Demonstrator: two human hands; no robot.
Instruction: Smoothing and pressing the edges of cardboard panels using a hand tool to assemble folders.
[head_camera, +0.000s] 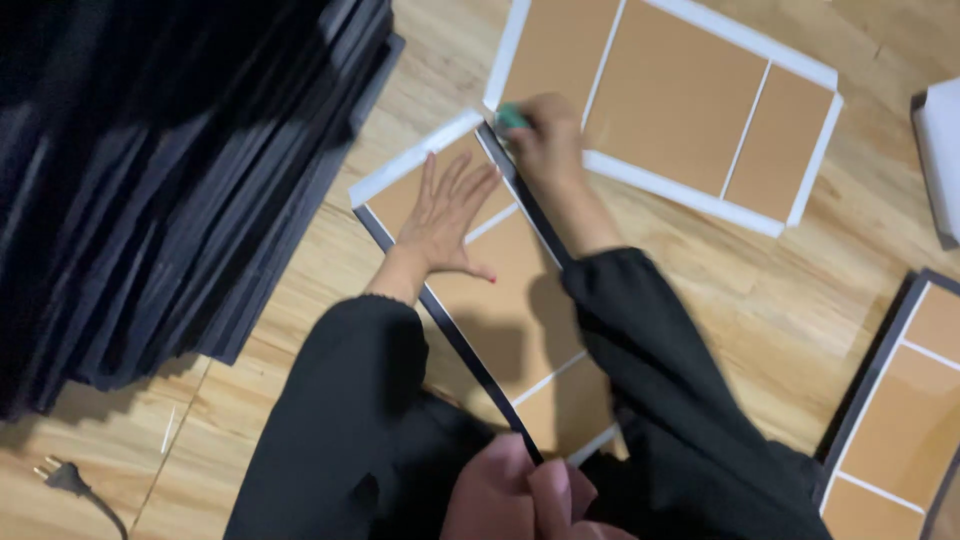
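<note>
Head view: the left hand lies flat, fingers spread, palm down on a brown cardboard panel edged in white and black; it holds nothing and only presses the panel against the wooden floor. The right hand is just beyond the left, at the panel's far corner, its grip curled tight around a small green tool that sits against the panel's black edge strip. How firmly the fingers close is partly hidden by the hand itself. Just past the right grip lies a second brown panel with white borders, flat on the floor. Well off to the right of that grip, a third panel with dark edges lies at the frame's border. Left of the left hand stands a tall stack of black sheets. A plug with cable lies nearer the body, on the left.
</note>
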